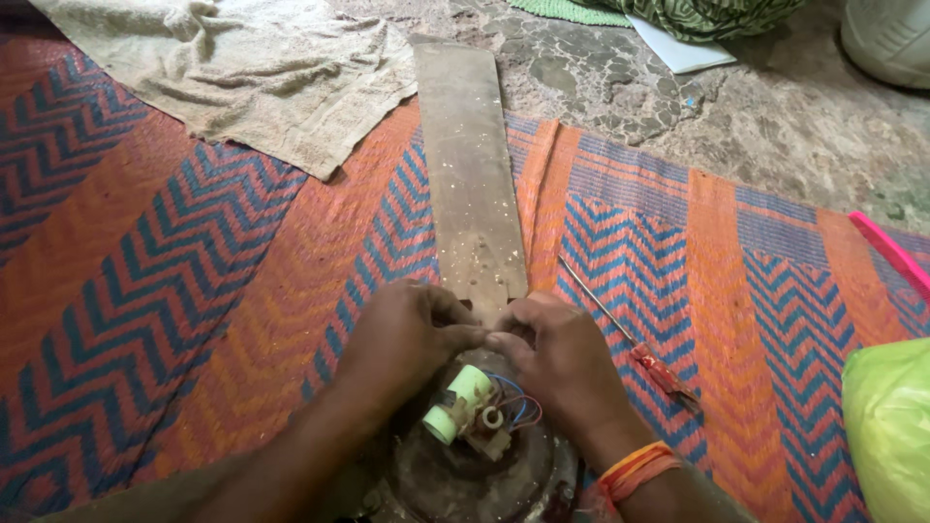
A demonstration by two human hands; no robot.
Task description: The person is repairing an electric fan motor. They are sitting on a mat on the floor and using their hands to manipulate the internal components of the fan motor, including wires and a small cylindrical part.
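Observation:
My left hand [407,334] and my right hand [557,363] meet fingertip to fingertip at the near end of a long, dusty brown fan blade [470,174], where it joins a dark round fan motor [475,470]. Both hands pinch at the blade's base; what sits between the fingers is hidden. A pale green cylindrical capacitor [455,405] with red and blue wires lies on top of the motor, just below my hands. My right wrist wears orange thread bands [635,465].
A red-handled screwdriver [630,339] lies on the orange-and-blue zigzag mat [174,291] right of my hands. A beige towel [242,68] lies at the far left, a yellow-green plastic bag [886,426] at the right edge, a pink strip [886,252] beyond it.

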